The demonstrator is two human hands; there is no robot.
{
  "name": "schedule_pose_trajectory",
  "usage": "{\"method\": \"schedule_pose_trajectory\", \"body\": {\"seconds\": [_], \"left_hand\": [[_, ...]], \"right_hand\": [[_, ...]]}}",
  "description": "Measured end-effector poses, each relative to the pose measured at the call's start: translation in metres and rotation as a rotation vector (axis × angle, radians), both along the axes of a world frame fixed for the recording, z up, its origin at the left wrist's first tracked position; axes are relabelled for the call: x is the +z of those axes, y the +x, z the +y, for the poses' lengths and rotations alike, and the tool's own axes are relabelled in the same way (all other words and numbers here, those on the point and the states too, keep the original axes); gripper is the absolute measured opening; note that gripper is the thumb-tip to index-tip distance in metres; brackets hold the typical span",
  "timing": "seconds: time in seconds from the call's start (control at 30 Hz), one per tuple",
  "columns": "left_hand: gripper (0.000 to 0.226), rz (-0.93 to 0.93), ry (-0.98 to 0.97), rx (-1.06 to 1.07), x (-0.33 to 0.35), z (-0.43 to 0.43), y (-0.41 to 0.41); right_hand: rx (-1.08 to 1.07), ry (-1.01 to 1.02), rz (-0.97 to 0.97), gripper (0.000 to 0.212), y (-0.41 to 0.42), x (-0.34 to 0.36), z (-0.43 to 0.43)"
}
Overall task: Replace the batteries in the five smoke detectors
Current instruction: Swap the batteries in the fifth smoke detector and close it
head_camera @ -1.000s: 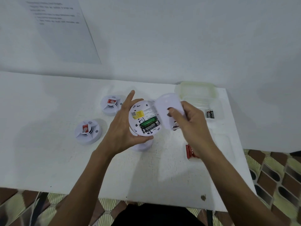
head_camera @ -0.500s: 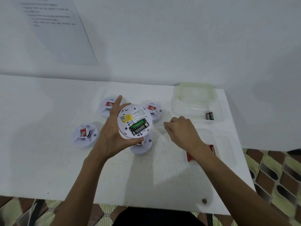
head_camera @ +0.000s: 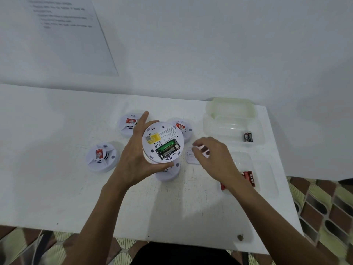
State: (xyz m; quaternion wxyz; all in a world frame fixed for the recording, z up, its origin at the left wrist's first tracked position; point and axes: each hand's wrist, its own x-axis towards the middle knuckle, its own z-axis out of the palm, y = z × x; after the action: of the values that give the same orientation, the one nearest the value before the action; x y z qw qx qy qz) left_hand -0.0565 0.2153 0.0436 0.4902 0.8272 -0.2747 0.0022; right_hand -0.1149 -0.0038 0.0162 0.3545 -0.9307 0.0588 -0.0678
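My left hand (head_camera: 133,159) grips a white smoke detector (head_camera: 162,142) above the table, its back turned up. The battery bay is uncovered and shows a green board and a dark battery. The small white battery cover (head_camera: 190,156) lies on the table just right of it. My right hand (head_camera: 214,159) hovers over that cover with loosely curled fingers and holds nothing. Three more detectors (head_camera: 100,156) (head_camera: 128,125) (head_camera: 183,129) sit face up on the table. Another detector (head_camera: 169,173) lies partly hidden under the held one.
A clear plastic box (head_camera: 219,129) at the right holds black batteries (head_camera: 248,137); its lid (head_camera: 232,108) lies behind it. A second clear tray (head_camera: 267,175) holds red batteries (head_camera: 250,177), partly hidden by my right wrist. The table's right edge is close by.
My right hand took the battery cover off the held detector, set it on the table to the right, and has let go. The left hand lowered the detector slightly.
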Motion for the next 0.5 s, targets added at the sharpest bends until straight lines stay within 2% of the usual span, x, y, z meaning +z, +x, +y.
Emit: {"method": "schedule_pose_trajectory", "body": {"seconds": [0.07, 0.17, 0.27, 0.5], "left_hand": [[0.103, -0.008, -0.004, -0.002, -0.002, -0.001, -0.001], [0.110, 0.004, -0.016, -0.009, -0.006, -0.005, -0.001], [0.112, -0.006, 0.008, -0.011, -0.007, -0.009, -0.003], [0.097, -0.093, 0.031, -0.004, -0.005, -0.018, -0.010]], "right_hand": [[-0.080, 0.250, -0.063, 0.006, -0.010, 0.027, 0.013], [-0.089, 0.489, -0.060, 0.011, -0.021, 0.053, 0.033], [-0.091, 0.542, -0.062, 0.013, -0.026, 0.053, 0.047], [-0.218, 0.523, -0.108, 0.014, -0.029, 0.045, 0.060]]}}
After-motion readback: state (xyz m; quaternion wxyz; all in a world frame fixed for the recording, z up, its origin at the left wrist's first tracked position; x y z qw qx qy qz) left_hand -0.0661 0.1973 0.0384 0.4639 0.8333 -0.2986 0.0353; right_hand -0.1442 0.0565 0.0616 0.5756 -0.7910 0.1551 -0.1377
